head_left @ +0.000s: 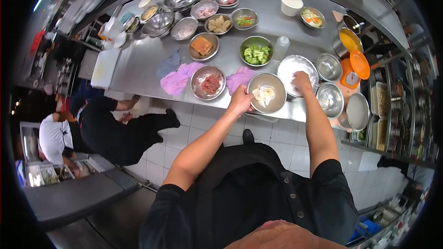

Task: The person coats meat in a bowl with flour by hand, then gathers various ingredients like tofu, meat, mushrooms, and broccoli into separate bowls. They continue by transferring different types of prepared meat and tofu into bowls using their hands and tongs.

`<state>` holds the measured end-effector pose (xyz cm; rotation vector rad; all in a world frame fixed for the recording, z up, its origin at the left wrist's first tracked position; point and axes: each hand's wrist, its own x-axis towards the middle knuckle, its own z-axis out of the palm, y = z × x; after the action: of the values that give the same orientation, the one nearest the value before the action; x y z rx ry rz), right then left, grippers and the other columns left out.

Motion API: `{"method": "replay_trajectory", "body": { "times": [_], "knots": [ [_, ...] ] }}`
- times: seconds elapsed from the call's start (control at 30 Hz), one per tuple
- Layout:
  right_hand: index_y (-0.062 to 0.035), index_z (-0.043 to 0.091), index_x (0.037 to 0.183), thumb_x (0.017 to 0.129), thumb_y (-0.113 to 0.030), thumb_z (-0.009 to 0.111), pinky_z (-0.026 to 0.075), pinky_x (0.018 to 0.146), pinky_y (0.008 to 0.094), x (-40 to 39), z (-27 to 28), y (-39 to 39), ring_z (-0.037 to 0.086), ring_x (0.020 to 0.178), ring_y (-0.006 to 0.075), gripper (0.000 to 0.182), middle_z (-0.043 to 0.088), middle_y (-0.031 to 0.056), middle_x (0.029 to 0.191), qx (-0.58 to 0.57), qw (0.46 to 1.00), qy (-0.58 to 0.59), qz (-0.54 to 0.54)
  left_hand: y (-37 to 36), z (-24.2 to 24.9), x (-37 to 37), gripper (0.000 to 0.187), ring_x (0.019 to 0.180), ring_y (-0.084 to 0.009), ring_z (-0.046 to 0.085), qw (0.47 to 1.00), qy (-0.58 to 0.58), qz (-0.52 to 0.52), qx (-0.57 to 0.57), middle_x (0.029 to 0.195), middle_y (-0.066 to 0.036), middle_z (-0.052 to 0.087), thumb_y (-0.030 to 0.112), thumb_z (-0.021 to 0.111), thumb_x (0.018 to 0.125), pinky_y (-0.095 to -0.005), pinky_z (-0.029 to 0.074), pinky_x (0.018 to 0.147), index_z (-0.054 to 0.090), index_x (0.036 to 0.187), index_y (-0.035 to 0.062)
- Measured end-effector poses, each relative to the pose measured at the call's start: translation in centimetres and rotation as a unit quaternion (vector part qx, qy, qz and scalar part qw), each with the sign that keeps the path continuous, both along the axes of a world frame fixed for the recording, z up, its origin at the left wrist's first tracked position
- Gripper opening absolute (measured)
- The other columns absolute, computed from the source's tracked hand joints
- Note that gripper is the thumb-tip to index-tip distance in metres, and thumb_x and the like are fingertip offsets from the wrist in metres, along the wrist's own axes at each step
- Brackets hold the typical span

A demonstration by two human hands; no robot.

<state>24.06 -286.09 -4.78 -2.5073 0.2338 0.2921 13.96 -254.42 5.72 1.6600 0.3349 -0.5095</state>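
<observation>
My left hand (242, 99) is closed on the rim of a metal bowl (280, 93) at the table's front edge. Several pale, cream-coloured pieces (264, 96) lie inside it. Just to the right, my right hand (302, 82) reaches into a wide bowl of white powder (288, 70), its fingers bunched and pointing down. Whatever those fingers hold, if anything, is hidden. Left of my left hand stands a bowl of raw red meat strips (211, 84). Behind sits a bowl of broccoli (256, 54), with a clear squeeze bottle (281, 46) beside it.
Pink cloths (180, 77) lie on the steel table (143, 71). Several ingredient bowls (204, 10) crowd the back left. Metal bowls (329, 67) and an orange scale (351, 78) stand at right. A co-worker in black (113, 129) bends at left, near a white cutting board (105, 68).
</observation>
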Motion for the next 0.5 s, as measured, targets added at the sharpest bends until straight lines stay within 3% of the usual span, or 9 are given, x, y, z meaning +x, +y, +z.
{"method": "replay_trajectory", "body": {
  "times": [0.07,0.13,0.17,0.23,0.3,0.37,0.4,0.47,0.5],
  "knots": [
    [-0.0008,0.074,0.098,0.073,-0.012,0.068,0.054,0.089,0.0425,-0.9,0.6,0.4,0.069,0.095,0.0394,0.028,0.071,0.0243,0.103,0.117,0.989,0.024,-0.084,0.3,-0.1,-0.2,0.013,0.051,-0.0195,0.065,1.000,-0.005,0.013,0.009,0.074,-0.013,0.063,0.007,0.057,0.090,-0.0320,0.052,0.041,0.047,0.095,0.0006],
    [-0.0011,0.073,0.104,0.074,-0.007,0.067,0.054,0.090,0.0401,-1.4,1.2,0.7,0.070,0.097,0.0377,0.032,0.071,0.0237,0.106,-0.046,0.991,-0.068,0.108,0.5,0.0,-0.3,0.014,0.053,-0.0209,0.067,1.000,-0.010,0.015,0.018,0.075,-0.014,0.064,0.007,0.058,0.089,-0.0332,0.053,0.042,0.046,0.093,0.0007],
    [-0.0011,0.073,0.104,0.074,-0.007,0.067,0.054,0.090,0.0401,-1.4,1.3,0.8,0.070,0.097,0.0377,0.032,0.071,0.0237,0.106,-0.047,0.990,-0.069,0.112,0.6,-0.4,-0.3,0.014,0.053,-0.0209,0.067,1.000,-0.011,0.019,0.018,0.075,-0.014,0.064,0.007,0.058,0.089,-0.0332,0.053,0.042,0.046,0.093,0.0007],
    [-0.0029,0.074,0.106,0.074,-0.007,0.068,0.054,0.091,0.0382,-1.1,1.2,0.9,0.070,0.099,0.0362,0.033,0.072,0.0223,0.106,-0.017,0.997,0.010,0.075,0.8,-1.4,-0.4,0.015,0.052,-0.0209,0.066,0.999,-0.008,0.019,0.028,0.075,-0.015,0.063,0.007,0.058,0.088,-0.0332,0.053,0.042,0.046,0.094,0.0001],
    [-0.0018,0.074,0.106,0.072,-0.011,0.074,0.054,0.092,0.0384,0.0,-0.7,-1.4,0.070,0.100,0.0356,0.035,0.073,0.0209,0.106,-0.047,0.996,-0.074,0.011,0.7,-1.0,-0.6,0.015,0.052,-0.0208,0.066,0.999,-0.010,0.027,0.025,0.075,-0.015,0.063,0.007,0.059,0.088,-0.0333,0.053,0.042,0.046,0.094,-0.0002],
    [0.0009,0.071,0.110,0.078,-0.003,0.074,0.057,0.073,0.0333,0.0,1.3,-2.9,0.071,0.087,0.0220,0.033,0.073,0.0145,0.097,-0.012,0.990,-0.123,-0.068,0.7,-0.4,-1.0,0.016,0.051,-0.0206,0.065,0.999,-0.009,0.037,0.020,0.076,-0.016,0.063,0.007,0.059,0.088,-0.0334,0.053,0.041,0.047,0.095,-0.0005],
    [0.0009,0.071,0.110,0.078,-0.003,0.074,0.057,0.073,0.0333,-0.4,2.4,-3.1,0.071,0.087,0.0220,0.033,0.073,0.0145,0.097,-0.012,0.991,-0.120,-0.061,0.8,-0.2,-1.1,0.016,0.051,-0.0204,0.065,0.999,-0.009,0.034,0.023,0.076,-0.016,0.063,0.007,0.059,0.088,-0.0330,0.053,0.041,0.047,0.095,-0.0005],
    [0.0028,0.070,0.109,0.082,-0.001,0.070,0.055,0.073,0.0298,-1.9,5.9,-2.0,0.069,0.087,0.0170,0.027,0.072,0.0100,0.098,0.335,0.906,-0.093,-0.241,0.9,0.4,-1.1,0.016,0.051,-0.0202,0.065,0.999,-0.006,0.037,0.024,0.077,-0.016,0.063,0.007,0.059,0.088,-0.0327,0.052,0.041,0.047,0.096,-0.0006],
    [0.0028,0.070,0.109,0.082,-0.001,0.070,0.055,0.073,0.0298,-3.4,7.9,-1.0,0.069,0.087,0.0170,0.027,0.072,0.0100,0.098,0.332,0.910,-0.084,-0.234,0.9,0.7,-1.3,0.016,0.051,-0.0203,0.065,0.999,-0.008,0.030,0.024,0.077,-0.015,0.063,0.007,0.059,0.088,-0.0324,0.052,0.042,0.048,0.097,-0.0008]
  ]
}}
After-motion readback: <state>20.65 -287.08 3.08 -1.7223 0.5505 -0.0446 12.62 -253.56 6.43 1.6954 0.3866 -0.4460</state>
